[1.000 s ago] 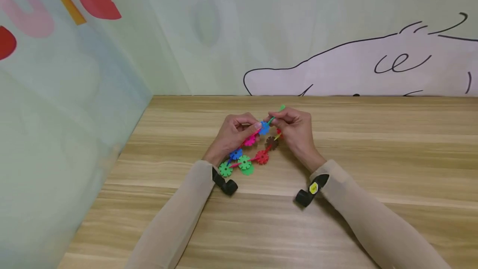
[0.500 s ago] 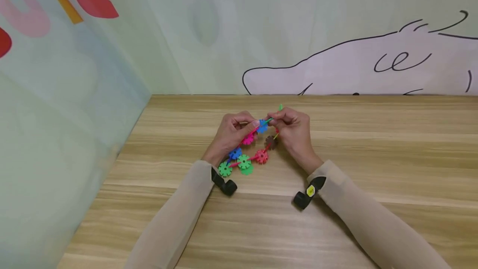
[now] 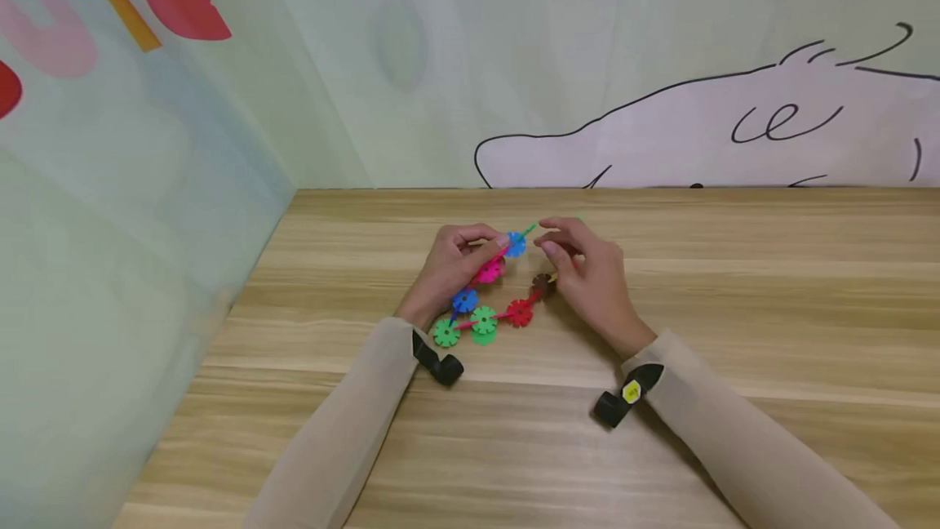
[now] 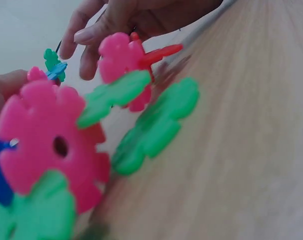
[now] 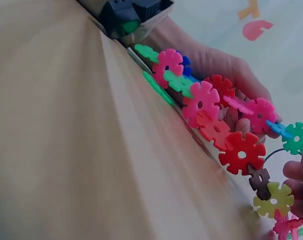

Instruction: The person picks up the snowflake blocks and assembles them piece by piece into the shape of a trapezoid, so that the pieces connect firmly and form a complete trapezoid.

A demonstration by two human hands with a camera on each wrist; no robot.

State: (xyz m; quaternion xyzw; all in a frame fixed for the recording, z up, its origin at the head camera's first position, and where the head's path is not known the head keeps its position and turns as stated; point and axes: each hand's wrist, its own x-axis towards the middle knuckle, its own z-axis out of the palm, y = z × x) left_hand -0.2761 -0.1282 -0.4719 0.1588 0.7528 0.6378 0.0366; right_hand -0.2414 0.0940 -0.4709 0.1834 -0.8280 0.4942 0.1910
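Observation:
A chain of notched plastic snowflake discs curves between the hands over the table. My left hand (image 3: 463, 260) pinches a pink snowflake disc (image 5: 260, 116) near one end. Beyond that disc sits a blue one (image 3: 515, 244), with a green snowflake disc (image 5: 296, 138) slotted edgewise into it at the tip. The right hand (image 3: 595, 280) is just right of the green disc, thumb and forefinger parted. Below its fingers runs the other stretch of chain, with a red disc (image 3: 520, 313), a brown one (image 3: 542, 285) and a yellow one (image 5: 274, 200). The palm side is partly hidden.
The wooden table (image 3: 514, 447) reaches back to a printed wall (image 3: 411, 104), with another wall panel (image 3: 147, 268) along the left. Two green discs (image 3: 483, 320) (image 3: 445, 332) form the chain's near bend. Black wrist cameras (image 3: 448, 370) are strapped over both sleeves.
The right hand has let go of the green disc at the blue one and moved slightly right. The brown and red part of the chain has shifted right too. My left hand keeps its pinch.

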